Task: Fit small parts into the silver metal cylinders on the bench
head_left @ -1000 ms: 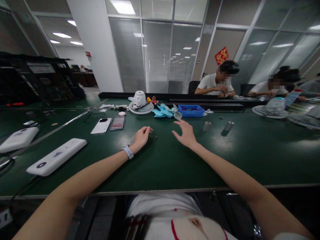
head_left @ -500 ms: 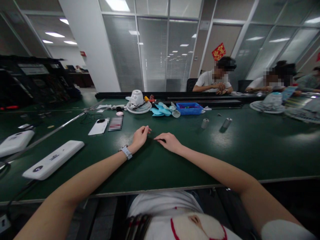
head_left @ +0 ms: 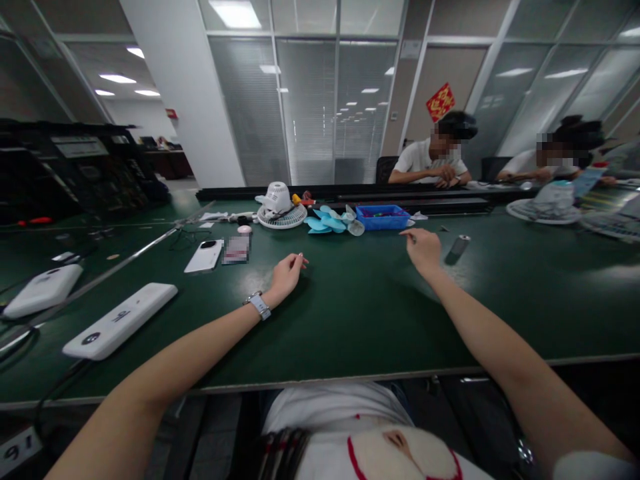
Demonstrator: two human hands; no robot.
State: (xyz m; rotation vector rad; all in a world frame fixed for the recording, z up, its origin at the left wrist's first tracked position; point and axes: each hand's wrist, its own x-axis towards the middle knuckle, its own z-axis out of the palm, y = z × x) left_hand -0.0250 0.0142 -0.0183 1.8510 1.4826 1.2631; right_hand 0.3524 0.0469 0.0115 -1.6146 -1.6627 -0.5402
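My left hand (head_left: 287, 275), with a watch at its wrist, is over the green table (head_left: 330, 320). Its fingers are curled together around something too small to make out. Farther right, my right hand (head_left: 424, 252) is raised near the blue basket (head_left: 383, 222), its fingers bent and pointing left. What it may hold is hidden. One silver cylinder (head_left: 460, 245) stands just right of my right hand. Light blue fan blades (head_left: 327, 220) lie left of the basket, beside a white fan part (head_left: 277, 200) on its round grille.
On the left are a white phone (head_left: 204, 257), a long white device (head_left: 120, 321) with a cable, and another white device (head_left: 44, 291). A pink round item (head_left: 245, 229) lies behind the phone. Two people sit across the table, with more fan parts (head_left: 545, 203) at the right.
My right hand has moved right and away from my left hand, to where a second silver cylinder was seen; that cylinder is now out of sight. My left hand has hardly moved.
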